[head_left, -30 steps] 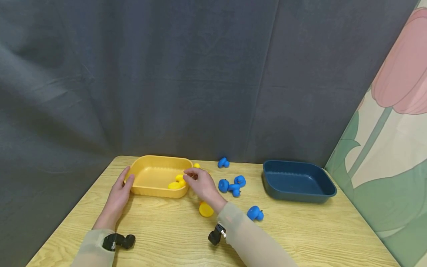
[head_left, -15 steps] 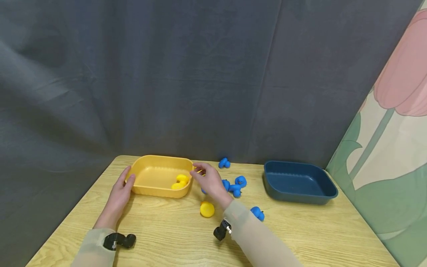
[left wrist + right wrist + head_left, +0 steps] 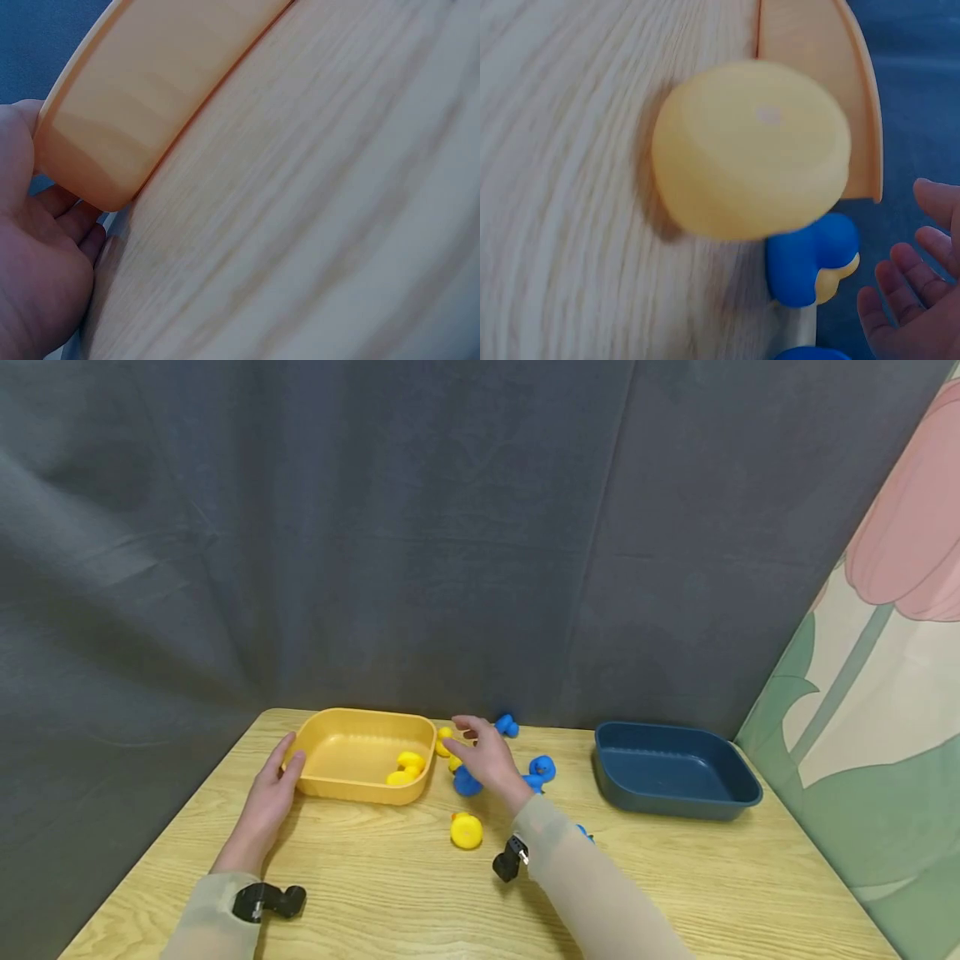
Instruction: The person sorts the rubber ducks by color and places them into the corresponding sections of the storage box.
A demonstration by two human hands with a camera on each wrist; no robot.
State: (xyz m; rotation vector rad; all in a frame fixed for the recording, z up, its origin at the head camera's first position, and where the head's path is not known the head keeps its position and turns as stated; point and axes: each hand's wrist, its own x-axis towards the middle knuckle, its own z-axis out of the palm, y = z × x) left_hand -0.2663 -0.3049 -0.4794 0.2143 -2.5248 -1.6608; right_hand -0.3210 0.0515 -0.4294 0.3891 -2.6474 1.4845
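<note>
While yellow tray (image 3: 337, 760) has rounded corners, front yellow duck (image 3: 467, 832) looks brighter.

No legible text, brand, number or sign in any view. Only candidate: a small pale mark (image 3: 769, 115) on the flat face of the yellow toy (image 3: 727, 165), which sits on the wearer's side of the right hand (image 3: 487, 756), apart from its fingers. Mark too blurred in the right wrist view to read; cannot tell whether it is lettering, a stamp or moulding.
</note>
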